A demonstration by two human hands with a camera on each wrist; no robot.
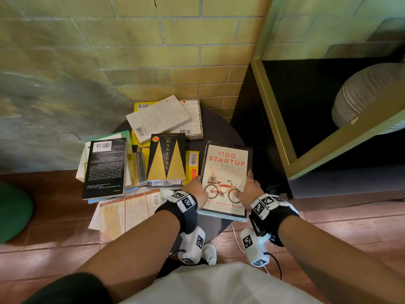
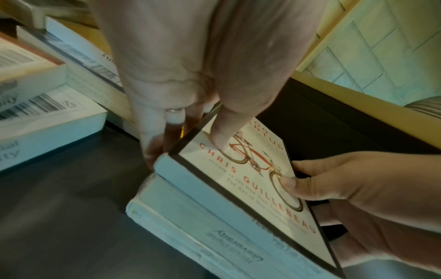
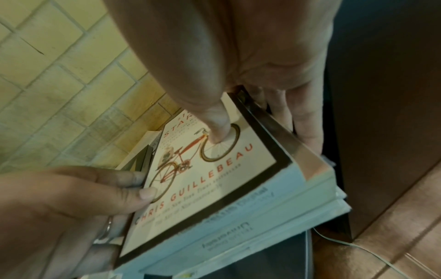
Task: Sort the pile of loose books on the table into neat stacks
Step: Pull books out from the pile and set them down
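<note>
Two hands grip the $100 Startup book [image 1: 225, 172] at the tabletop [image 1: 214, 229] right edge: left hand [image 1: 195, 188] thumb on the cover, fingers curled down its left side; right hand [image 1: 248, 188] the same on the right side. Book sits on a pale stack [image 2: 190, 217]. Left of it, the loose pile: Mastery book [image 1: 167, 160], black back-cover book [image 1: 106, 170]. Far edge: white paperback [image 1: 157, 118], tilted.

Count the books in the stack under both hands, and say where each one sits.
3 visible: the $100 Startup book on top, gripped by the left hand and right hand; two pale books beneath. More may be hidden.
</note>
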